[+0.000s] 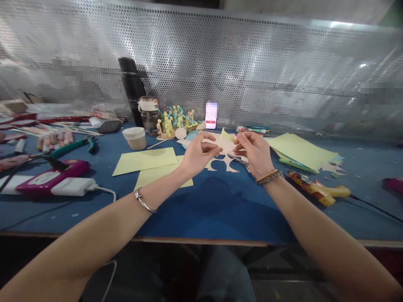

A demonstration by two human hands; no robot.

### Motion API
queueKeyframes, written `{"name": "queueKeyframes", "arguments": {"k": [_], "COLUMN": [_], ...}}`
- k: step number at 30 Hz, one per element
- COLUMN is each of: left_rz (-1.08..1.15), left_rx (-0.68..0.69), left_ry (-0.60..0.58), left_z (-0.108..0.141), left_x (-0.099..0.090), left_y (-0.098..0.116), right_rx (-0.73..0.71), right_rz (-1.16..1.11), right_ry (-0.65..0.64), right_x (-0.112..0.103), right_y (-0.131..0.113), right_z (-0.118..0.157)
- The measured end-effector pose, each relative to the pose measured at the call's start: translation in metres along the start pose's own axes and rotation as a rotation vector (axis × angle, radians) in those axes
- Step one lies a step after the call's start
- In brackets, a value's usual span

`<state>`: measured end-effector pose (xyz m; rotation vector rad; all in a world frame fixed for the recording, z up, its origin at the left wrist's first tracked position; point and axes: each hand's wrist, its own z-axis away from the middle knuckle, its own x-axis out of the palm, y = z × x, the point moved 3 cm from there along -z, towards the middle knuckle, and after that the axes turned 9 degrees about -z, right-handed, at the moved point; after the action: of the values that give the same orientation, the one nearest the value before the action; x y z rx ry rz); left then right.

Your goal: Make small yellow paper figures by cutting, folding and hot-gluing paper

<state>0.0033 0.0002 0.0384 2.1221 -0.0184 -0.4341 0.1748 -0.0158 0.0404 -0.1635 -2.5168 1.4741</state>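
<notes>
Head view: the left hand [200, 154] and right hand [253, 153] face each other above the blue workbench mat [217, 209], fingertips closed in narrow pinches on a cream paper cutout [227, 142]. It stands between them, about equally near both, its long axis hard to tell. Just below lie a spiky cream cutout [220, 164] and partly hidden scissors [238, 160].
</notes>
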Motion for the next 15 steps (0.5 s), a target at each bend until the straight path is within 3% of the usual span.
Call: {"name": "queueKeyframes", "arguments": {"k": [4,6,10,15], "left_rz": [0.044,0.041,0.039,0.042], "left_rx": [-0.038,-0.069,-0.097,-0.087], "left_ry": [-0.011,-0.011,-0.014,-0.005], "left_z": [-0.001,-0.002,-0.004,-0.004], "left_x": [0.001,0.001,0.001,0.002], "left_y": [-0.004,-0.005,-0.008,-0.010], "right_rx": [-0.190,-0.247,-0.132,-0.011], "right_rz": [0.185,0.241,0.194,0.174], "right_ry": [0.093,0.057,-0.114,-0.152], "right_x": [-0.007,-0.006,-0.001,0.002], "right_y": [-0.004,-0.006,-0.001,0.008], "right_z": [-0.004,-0.005,-0.005,-0.003]}}
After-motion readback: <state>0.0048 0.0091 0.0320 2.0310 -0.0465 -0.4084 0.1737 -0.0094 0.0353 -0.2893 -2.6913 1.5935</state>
